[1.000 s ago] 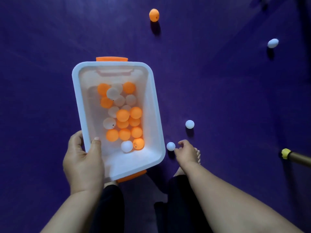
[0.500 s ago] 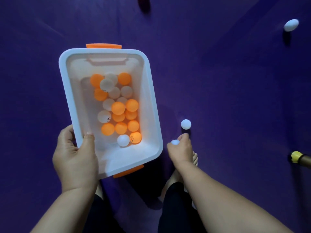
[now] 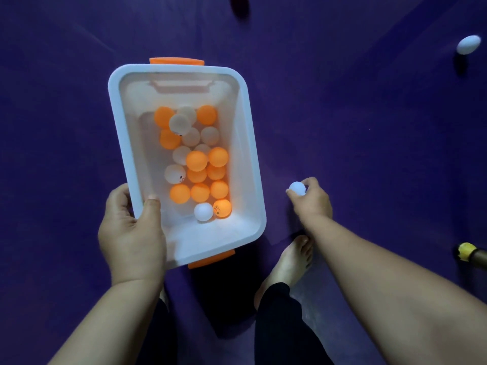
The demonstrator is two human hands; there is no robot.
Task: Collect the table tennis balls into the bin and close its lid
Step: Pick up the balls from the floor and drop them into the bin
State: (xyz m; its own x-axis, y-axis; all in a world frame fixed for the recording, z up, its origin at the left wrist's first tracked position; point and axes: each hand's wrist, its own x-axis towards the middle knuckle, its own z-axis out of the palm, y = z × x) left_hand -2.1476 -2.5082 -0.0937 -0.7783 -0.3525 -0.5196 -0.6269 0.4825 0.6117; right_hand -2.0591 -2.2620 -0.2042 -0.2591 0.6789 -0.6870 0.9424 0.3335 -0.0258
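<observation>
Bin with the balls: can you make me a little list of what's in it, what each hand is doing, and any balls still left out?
Bin: white, orange latches, no lid on
Inside: orange and white balls mixed together
Left hand: grips the near rim, thumb inside
Right hand: fingers pinch a white ball beside the bin
Left out: one loose ball, white, on the purple floor, far right
Lid: not in view

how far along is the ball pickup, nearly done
Mostly done: many orange and white balls lie in the bin. In hand: left hand grips the bin's rim, right hand pinches a white ball. Left: another white ball on the floor, and the bin has no lid on.
</observation>
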